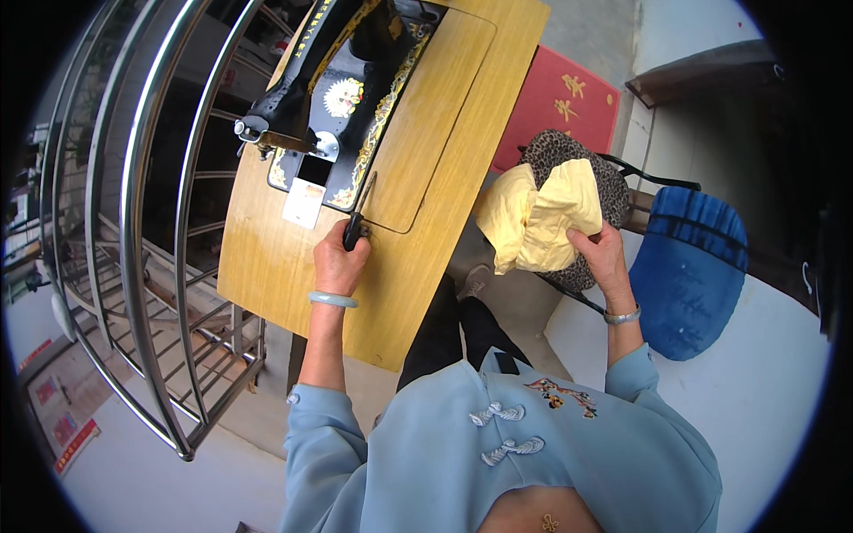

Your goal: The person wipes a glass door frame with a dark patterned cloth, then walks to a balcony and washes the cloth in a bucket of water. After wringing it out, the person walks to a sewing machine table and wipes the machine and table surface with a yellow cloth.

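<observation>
My left hand [340, 256] is closed around a black-handled tool [356, 226] over the wooden sewing table. Its narrow metal blade points away from me; whether it is scissors or a screwdriver, I cannot tell. Just beyond stands a black sewing machine [286, 100] with gold decoration, tilted across the view. Its open slide-plate gap [314, 170] lies near the needle area, and a pale metal plate [304, 203] rests beside it. On the right, my right hand [603, 256] pinches a yellow cloth [543, 216] between thumb and fingers. The cloth hangs creased above a leopard-print chair seat [610, 193].
Stainless steel bars [140, 200] curve along the left, next to the wooden tabletop [400, 286]. Behind the leopard-print seat is a blue padded chair back [693, 280]. A red mat [586, 100] with yellow characters lies on the floor beyond the table's right edge.
</observation>
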Tool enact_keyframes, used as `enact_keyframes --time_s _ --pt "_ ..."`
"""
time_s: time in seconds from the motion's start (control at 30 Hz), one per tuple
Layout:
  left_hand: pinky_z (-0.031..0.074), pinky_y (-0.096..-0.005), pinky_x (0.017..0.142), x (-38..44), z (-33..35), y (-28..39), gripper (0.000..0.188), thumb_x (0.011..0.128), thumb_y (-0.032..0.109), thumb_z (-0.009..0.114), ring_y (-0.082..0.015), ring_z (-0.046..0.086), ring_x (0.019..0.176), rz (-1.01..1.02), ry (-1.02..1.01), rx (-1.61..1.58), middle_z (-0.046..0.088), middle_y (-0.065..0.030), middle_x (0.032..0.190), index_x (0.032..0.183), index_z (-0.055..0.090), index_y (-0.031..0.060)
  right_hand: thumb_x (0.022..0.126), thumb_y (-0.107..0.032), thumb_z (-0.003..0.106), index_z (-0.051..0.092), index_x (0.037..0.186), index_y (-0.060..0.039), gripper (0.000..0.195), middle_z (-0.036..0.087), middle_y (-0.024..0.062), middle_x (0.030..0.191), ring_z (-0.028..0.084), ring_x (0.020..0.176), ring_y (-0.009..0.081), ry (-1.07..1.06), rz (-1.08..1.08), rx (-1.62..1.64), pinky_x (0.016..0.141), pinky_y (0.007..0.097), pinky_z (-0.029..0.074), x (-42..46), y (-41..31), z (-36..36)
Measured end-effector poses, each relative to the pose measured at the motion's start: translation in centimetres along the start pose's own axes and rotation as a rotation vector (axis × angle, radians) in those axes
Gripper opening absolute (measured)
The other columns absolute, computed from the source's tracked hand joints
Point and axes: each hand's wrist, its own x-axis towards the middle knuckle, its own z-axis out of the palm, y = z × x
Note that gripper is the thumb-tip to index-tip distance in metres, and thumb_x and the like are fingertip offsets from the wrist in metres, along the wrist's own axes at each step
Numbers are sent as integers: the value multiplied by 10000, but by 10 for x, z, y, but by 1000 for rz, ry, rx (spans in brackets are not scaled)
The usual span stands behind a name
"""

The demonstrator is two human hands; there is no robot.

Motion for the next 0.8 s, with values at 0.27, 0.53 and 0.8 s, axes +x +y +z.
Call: enact_keyframes --time_s 0.27,0.53,0.8 --pt "526 -398 670 3 6 -2 275 805 135 666 -336 675 718 68 46 54 689 -197 826 1048 680 9 886 -93 691 629 1214 43 360 698 65 1108 643 976 111 15 16 32 863 266 514 -5 -3 2" --pt "525 -416 716 7 8 -7 270 813 118 687 -376 671 812 172 11 110 686 -208 926 1067 673 28 884 -93 701 623 1221 41 371 693 67 1124 642 980 111 15 32 16 859 267 516 -5 -4 2" --pt "437 -259 597 -7 -5 -6 174 853 109 716 -87 514 639 -71 -111 -209 583 -18 727 987 670 7 898 -103 704 617 1233 46 377 687 79 1143 643 1026 132 47 -208 47 918 283 510 23 -107 -7"
